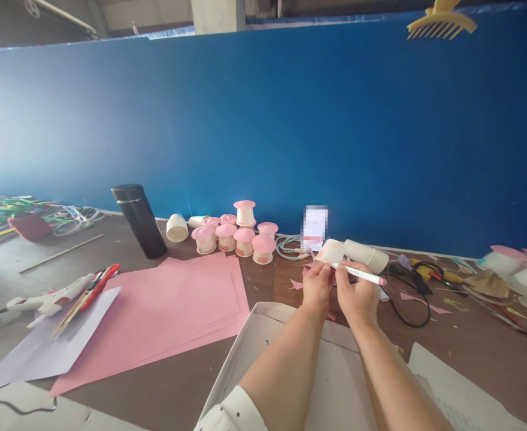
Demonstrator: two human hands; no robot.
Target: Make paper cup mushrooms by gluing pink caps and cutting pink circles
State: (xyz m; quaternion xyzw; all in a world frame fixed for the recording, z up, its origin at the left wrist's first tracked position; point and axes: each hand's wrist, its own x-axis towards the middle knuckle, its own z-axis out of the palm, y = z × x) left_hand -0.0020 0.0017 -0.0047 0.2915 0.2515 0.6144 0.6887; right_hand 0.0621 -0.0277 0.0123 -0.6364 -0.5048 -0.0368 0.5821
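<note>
My left hand [316,286] holds a white paper cup [330,251] by its rim, tilted on its side above the table. My right hand [357,293] grips a white marker with a pink cap [362,276], its tip against the cup. Both hands hover over a white cardboard box [263,323] near the table's front edge. Just behind the held cup a stack of white paper cups [369,256] lies on its side.
Pink paper sheets [173,311] and a lilac sheet [61,341] lie at left, with a glue gun [52,297] and red cutter [99,280]. A black flask [140,221] and several pink-topped cup mushrooms [239,233] stand by the blue wall. Cables, pliers [429,272] and scraps fill the right.
</note>
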